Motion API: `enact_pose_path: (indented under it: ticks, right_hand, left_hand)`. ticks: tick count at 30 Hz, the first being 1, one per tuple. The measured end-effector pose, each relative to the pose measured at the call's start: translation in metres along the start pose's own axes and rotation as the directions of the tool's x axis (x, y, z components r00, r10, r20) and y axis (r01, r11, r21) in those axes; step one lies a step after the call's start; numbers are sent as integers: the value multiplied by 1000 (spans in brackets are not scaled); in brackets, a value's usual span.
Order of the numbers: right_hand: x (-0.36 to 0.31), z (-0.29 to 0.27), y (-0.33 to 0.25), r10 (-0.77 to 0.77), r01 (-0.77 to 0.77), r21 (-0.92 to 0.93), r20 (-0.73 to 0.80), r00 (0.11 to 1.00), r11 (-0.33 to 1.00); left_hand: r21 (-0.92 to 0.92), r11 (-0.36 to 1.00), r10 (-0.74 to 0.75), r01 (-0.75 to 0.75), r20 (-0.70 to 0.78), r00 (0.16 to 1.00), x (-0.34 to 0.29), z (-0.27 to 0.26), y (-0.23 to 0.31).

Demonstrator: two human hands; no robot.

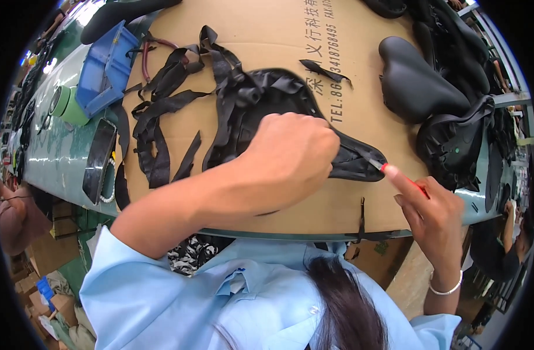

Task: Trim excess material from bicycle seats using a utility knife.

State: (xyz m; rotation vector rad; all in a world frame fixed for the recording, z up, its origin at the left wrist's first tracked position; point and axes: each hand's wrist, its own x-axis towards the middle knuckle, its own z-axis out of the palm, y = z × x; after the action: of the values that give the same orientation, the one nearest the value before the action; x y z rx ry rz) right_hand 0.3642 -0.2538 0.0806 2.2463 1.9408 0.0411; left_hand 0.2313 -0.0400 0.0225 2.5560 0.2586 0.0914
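Note:
A black bicycle saddle [273, 87] lies upside down on the cardboard, its narrow nose pointing right. Its cover material is folded in around the edge. Across the middle of the saddle rests my left hand [296, 146], closed in a fist; whatever its fingers grip is hidden behind the knuckles. My right hand [433, 210] is wrapped round a slim red-handled knife-like tool [418, 188]. The thin pale tip of that tool touches the saddle near the nose. Cut black strips [153, 125] lie in a tangle left of the saddle.
Red-handled pliers [146, 61], a blue bin [106, 73], a green tape roll [69, 106] and a dark phone [99, 154] lie to the left. Several black saddles [421, 84] are piled at the right. A small black scrap [325, 72] sits on the cardboard [255, 35].

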Motion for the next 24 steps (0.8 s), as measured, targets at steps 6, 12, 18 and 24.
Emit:
enact_pose_path:
  ticks: [6,12,18,24]
  right_hand:
    - [-15,27,-38,271,-336,859,453,849,-386]
    - [7,17,-63,151,-375,735,539,829,-564]
    - [9,-1,-73,132,-469,842,514,848,-267]
    - [-10,-1,-63,-279,-557,778,487,827,-292]
  left_hand:
    - [-421,907,51,-1,107,993,34,-3,-22]
    - [-518,845,-47,135,180,983,38,-12,-19]
    - [-819,541,-47,189,195,980,31,-4,-35]
    - [-1000,25,-36,-11,-12,999,23,-13,-46]
